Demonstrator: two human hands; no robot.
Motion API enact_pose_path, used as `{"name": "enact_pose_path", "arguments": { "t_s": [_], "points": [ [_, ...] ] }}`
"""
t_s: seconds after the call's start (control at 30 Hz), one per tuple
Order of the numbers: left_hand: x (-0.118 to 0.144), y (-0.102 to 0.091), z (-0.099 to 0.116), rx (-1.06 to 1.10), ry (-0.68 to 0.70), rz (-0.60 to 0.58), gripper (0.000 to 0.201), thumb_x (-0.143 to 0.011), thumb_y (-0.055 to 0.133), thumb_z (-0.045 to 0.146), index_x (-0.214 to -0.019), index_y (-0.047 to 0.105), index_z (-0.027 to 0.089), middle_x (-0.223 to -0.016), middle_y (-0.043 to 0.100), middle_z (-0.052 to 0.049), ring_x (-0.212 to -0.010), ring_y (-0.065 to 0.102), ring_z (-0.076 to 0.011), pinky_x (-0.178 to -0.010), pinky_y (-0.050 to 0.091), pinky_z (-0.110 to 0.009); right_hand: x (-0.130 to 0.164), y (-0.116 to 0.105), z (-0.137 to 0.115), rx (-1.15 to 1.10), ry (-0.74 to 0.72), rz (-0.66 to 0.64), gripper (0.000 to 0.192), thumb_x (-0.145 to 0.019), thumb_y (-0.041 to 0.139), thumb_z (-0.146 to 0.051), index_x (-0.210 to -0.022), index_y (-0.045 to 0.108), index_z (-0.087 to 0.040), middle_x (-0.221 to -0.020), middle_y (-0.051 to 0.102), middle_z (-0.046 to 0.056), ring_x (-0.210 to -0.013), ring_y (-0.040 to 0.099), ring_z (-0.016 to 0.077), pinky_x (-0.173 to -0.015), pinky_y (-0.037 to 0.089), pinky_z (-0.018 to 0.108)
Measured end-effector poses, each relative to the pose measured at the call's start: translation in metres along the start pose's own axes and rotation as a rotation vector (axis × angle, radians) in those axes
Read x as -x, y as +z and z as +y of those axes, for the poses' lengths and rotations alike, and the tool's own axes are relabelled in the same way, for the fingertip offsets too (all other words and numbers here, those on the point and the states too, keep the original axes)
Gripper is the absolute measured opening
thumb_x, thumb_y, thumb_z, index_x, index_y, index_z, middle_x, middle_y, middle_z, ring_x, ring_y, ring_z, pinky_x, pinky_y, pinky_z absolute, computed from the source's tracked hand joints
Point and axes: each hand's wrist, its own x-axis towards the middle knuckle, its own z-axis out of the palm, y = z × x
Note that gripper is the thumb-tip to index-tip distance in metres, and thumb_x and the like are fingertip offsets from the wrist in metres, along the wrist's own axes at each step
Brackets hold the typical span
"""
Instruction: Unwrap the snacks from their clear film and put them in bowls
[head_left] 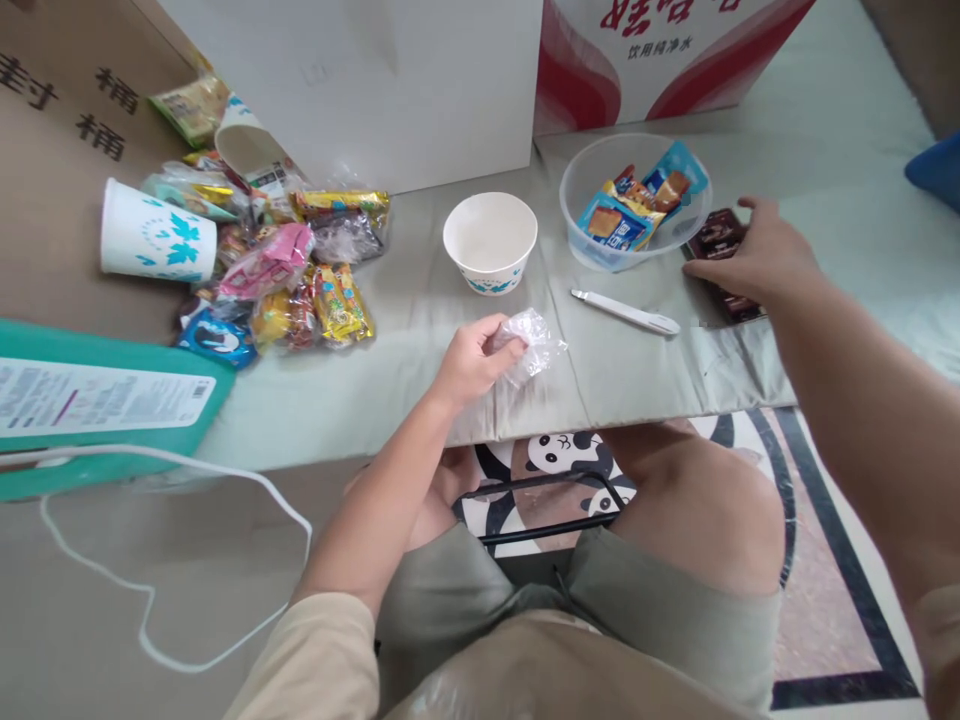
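Pinching the crumpled clear wrapper (534,345) in my left hand (472,360) above the table (420,350) edge, I should hold it lightly; my right hand (757,262) presses, perhaps grips, the dark packet (714,243) beside the plastic bowl (592,170).

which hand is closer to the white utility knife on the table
Right, narrowly. The right hand rests on a dark packet just right of the knife. The left hand, holding a crumpled clear wrapper, sits a bit farther, to the knife's left.
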Motion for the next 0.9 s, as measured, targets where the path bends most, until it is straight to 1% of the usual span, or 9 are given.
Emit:
{"name": "enact_pose_path", "arguments": {
  "t_s": [0.07,0.17,0.23,0.3,0.4,0.5,0.67,0.9],
  "points": [
    [-0.002,-0.001,-0.001,0.0,-0.003,-0.002,0.03,-0.076,0.071,0.046,-0.074,0.058,0.019,-0.066,0.051,0.002,-0.062,0.045,-0.0106,-0.058,0.034,-0.024,0.001,0.0,0.003,0.03,-0.029,0.019,0.111,-0.058,0.095,-0.043,-0.153,0.046,-0.01,-0.133,0.064,0.03,-0.125,0.062,0.0375,-0.085,0.041,0.046],
    [-0.003,-0.003,-0.003,-0.007,0.003,0.003,0.03,-0.076,0.071,0.046,-0.073,0.058,0.019,-0.065,0.049,0.003,-0.061,0.043,-0.0098,-0.057,0.033,-0.024,0.009,-0.004,0.002,0.121,-0.06,0.022,0.101,-0.067,0.091,-0.044,-0.153,0.046,-0.014,-0.136,0.065,0.025,-0.126,0.061,0.0384,-0.095,0.045,0.048],
    [-0.003,-0.003,-0.005,-0.014,-0.001,0.002,0.03,-0.076,0.071,0.045,-0.074,0.058,0.019,-0.065,0.05,0.003,-0.061,0.043,-0.0097,-0.057,0.033,-0.023,0.015,-0.007,-0.001,0.166,-0.057,0.024,0.097,-0.071,0.086,-0.044,-0.154,0.044,-0.015,-0.137,0.064,0.024,-0.128,0.06,0.0396,-0.101,0.046,0.05],
    [-0.003,-0.003,-0.005,-0.017,-0.006,-0.004,0.029,-0.076,0.071,0.045,-0.074,0.059,0.019,-0.066,0.05,0.003,-0.061,0.043,-0.0099,-0.058,0.033,-0.023,0.019,-0.008,-0.004,0.185,-0.042,0.028,0.094,-0.072,0.082,-0.045,-0.153,0.044,-0.015,-0.134,0.065,0.024,-0.127,0.06,0.04,-0.102,0.047,0.051],
    [-0.001,-0.002,-0.004,-0.018,-0.01,-0.013,0.028,-0.076,0.071,0.044,-0.074,0.059,0.018,-0.066,0.05,0.003,-0.061,0.043,-0.0097,-0.058,0.033,-0.024,0.02,-0.008,-0.006,0.192,-0.047,0.032,0.087,-0.074,0.077,-0.047,-0.15,0.048,-0.017,-0.128,0.067,0.022,-0.121,0.062,0.0386,-0.099,0.047,0.05],
    [-0.001,-0.003,-0.002,-0.002,-0.011,-0.012,0.029,-0.075,0.071,0.044,-0.073,0.059,0.018,-0.065,0.05,0.003,-0.061,0.043,-0.0096,-0.057,0.032,-0.023,0.019,-0.008,-0.005,0.186,-0.076,0.021,0.081,-0.078,0.075,-0.046,-0.15,0.049,-0.021,-0.131,0.067,0.021,-0.122,0.062,0.0362,-0.099,0.046,0.047],
    [-0.002,-0.004,-0.003,0.008,-0.007,-0.007,0.03,-0.075,0.071,0.045,-0.073,0.059,0.018,-0.065,0.05,0.003,-0.06,0.043,-0.0095,-0.056,0.033,-0.023,0.02,-0.011,-0.007,0.192,-0.076,0.005,0.082,-0.081,0.076,-0.044,-0.154,0.047,-0.02,-0.133,0.066,0.023,-0.122,0.063,0.0348,-0.095,0.044,0.045],
    [-0.002,-0.003,-0.001,-0.008,-0.004,-0.003,0.027,-0.074,0.071,0.043,-0.072,0.06,0.018,-0.064,0.05,0.003,-0.06,0.042,-0.0095,-0.056,0.032,-0.023,0.026,-0.016,-0.015,0.202,-0.04,-0.016,0.09,-0.082,0.08,-0.042,-0.159,0.038,-0.019,-0.136,0.066,0.021,-0.122,0.063,0.0299,-0.093,0.045,0.042]
  ]
}}
